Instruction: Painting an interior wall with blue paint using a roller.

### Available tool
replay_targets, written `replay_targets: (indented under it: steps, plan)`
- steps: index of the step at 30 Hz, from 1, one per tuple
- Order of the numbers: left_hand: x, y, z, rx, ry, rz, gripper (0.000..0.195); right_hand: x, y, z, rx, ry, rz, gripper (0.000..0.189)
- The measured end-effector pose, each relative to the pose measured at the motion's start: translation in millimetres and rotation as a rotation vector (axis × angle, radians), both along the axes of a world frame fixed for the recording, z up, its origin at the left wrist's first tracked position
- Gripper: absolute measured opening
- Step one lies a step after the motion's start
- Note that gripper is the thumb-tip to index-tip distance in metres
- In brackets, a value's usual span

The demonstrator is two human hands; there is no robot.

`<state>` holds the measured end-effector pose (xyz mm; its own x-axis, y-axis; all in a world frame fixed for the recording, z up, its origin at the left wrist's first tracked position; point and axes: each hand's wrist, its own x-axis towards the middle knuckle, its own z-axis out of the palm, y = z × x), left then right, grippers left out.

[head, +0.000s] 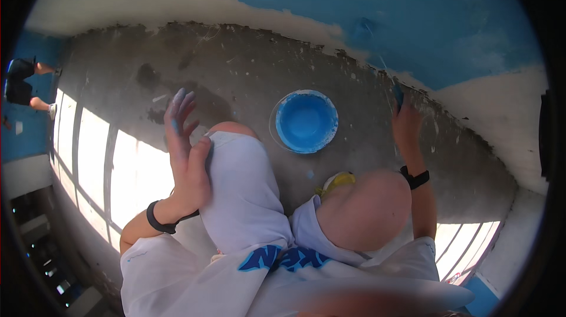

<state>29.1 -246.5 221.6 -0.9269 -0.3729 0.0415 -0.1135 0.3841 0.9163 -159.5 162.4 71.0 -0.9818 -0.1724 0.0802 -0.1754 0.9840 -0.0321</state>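
A round bucket of light blue paint (pixel 306 121) stands on the concrete floor between my hands, a thin wire handle lying at its left side. My right hand (pixel 407 119) grips the blue handle of a paint tool (pixel 398 96). The tool's thin shaft reaches up toward a blurred blue head against the wall; its exact kind is unclear. Blue paint (pixel 424 21) covers part of the white wall there. My left hand (pixel 183 149) holds nothing, its paint-smeared fingers apart, beside my left knee, with its thumb at the hem of the white shorts.
The concrete floor (pixel 247 69) meets the wall along a rough, chipped edge. Another person's legs in dark shorts (pixel 20 80) show at the far left. Sunlit patches with bar shadows lie at both sides. A dark object (pixel 544 136) is at the right wall.
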Motion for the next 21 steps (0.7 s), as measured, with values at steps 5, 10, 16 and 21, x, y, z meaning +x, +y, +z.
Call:
replay_targets:
  steps: [5,10,16,21]
  plan:
    - [6,10,3,-0.059,0.038,-0.043,0.078,-16,-44,-18,0.072,0.105,0.143,0.035]
    - [16,11,5,-0.122,0.039,-0.062,0.079,-62,-141,-25,0.043,0.177,0.421,0.026]
    - [20,20,9,-0.095,0.074,-0.005,0.079,-100,-246,-32,-0.122,0.252,0.704,0.016]
    - [18,15,11,-0.091,0.019,0.0,0.077,-86,-250,-27,0.004,0.164,0.59,0.013]
